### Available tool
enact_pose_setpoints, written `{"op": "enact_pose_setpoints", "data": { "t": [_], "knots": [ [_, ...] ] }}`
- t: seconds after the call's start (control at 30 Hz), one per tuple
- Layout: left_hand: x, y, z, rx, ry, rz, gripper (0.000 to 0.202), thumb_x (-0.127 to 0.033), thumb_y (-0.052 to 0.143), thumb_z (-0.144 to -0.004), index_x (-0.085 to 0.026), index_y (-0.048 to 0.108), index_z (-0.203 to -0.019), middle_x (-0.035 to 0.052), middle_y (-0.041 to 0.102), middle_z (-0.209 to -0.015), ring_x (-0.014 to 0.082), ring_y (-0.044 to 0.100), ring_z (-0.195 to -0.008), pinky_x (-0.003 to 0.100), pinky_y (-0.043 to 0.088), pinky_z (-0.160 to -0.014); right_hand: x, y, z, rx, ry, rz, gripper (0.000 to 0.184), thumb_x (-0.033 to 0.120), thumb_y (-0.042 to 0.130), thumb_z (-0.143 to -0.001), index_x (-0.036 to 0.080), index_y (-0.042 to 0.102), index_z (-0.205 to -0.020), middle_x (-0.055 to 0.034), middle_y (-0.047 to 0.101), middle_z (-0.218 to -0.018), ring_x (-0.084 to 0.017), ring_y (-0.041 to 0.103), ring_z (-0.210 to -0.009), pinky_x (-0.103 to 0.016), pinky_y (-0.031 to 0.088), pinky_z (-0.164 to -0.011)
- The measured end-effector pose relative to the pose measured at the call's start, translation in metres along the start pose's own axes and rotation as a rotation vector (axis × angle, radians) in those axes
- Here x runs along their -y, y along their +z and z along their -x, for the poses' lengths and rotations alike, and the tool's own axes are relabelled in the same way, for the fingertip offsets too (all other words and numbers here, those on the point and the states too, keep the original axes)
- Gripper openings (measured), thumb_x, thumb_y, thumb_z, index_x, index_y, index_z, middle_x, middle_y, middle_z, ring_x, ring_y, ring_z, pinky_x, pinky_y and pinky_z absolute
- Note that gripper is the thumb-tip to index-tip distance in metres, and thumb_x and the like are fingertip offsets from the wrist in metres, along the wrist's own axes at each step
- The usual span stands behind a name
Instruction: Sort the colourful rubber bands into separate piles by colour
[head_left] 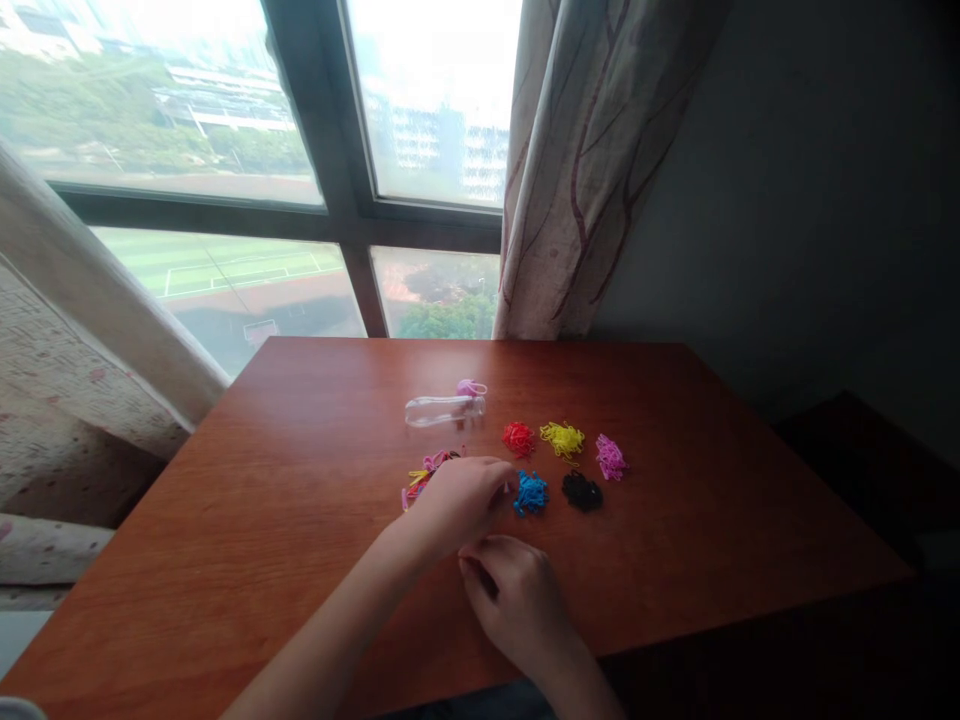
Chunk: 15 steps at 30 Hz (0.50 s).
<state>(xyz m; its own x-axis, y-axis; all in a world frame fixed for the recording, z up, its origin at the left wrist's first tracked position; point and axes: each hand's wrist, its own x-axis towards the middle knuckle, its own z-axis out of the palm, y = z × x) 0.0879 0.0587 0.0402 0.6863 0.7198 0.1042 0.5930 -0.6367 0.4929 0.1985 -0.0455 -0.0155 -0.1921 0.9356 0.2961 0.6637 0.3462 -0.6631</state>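
My left hand (469, 500) reaches over the table with its fingers curled together, right beside a pile of blue rubber bands (531, 493). Partly hidden behind that hand is a mixed pile of coloured rubber bands (417, 480). Lower down, my right hand (517, 590) has its thumb and forefinger pinched close under the left hand. Whatever either hand holds is too small or too covered to make out. Separate piles of red bands (518, 438), yellow bands (562, 439), pink bands (611, 457) and black bands (582, 491) lie to the right.
A clear plastic container (442, 411) lies on its side behind the mixed pile, with a pink looped object (470, 387) at its far side. The brown wooden table (285, 510) reaches a window (337, 220). Curtains (577, 170) hang on both sides.
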Motion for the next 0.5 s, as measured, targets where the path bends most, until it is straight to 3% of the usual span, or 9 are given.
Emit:
{"op": "enact_pose_setpoints", "data": {
  "t": [0.27,0.5],
  "knots": [
    [0.000,0.001,-0.002,-0.008,0.003,0.045,0.011,-0.013,0.057,-0.078,-0.021,0.065,-0.079,-0.0022,0.067,-0.074,0.0115,0.058,-0.063,0.021,0.037,-0.059,0.001,0.000,0.001,-0.002,-0.001,-0.014,0.018,0.015,0.049,-0.091,0.021,0.065,-0.085,-0.0024,0.070,-0.080,-0.017,0.065,-0.077,-0.023,0.040,-0.070],
    [0.012,-0.007,0.043,-0.155,-0.087,0.133,0.011,-0.015,0.054,-0.085,-0.020,0.063,-0.083,-0.0017,0.066,-0.074,0.0109,0.056,-0.065,0.020,0.038,-0.060,0.003,-0.002,0.000,0.026,0.007,0.016,0.016,0.014,0.050,-0.090,0.021,0.063,-0.087,-0.0018,0.069,-0.080,-0.016,0.064,-0.076,-0.023,0.039,-0.069]
  ]
}}
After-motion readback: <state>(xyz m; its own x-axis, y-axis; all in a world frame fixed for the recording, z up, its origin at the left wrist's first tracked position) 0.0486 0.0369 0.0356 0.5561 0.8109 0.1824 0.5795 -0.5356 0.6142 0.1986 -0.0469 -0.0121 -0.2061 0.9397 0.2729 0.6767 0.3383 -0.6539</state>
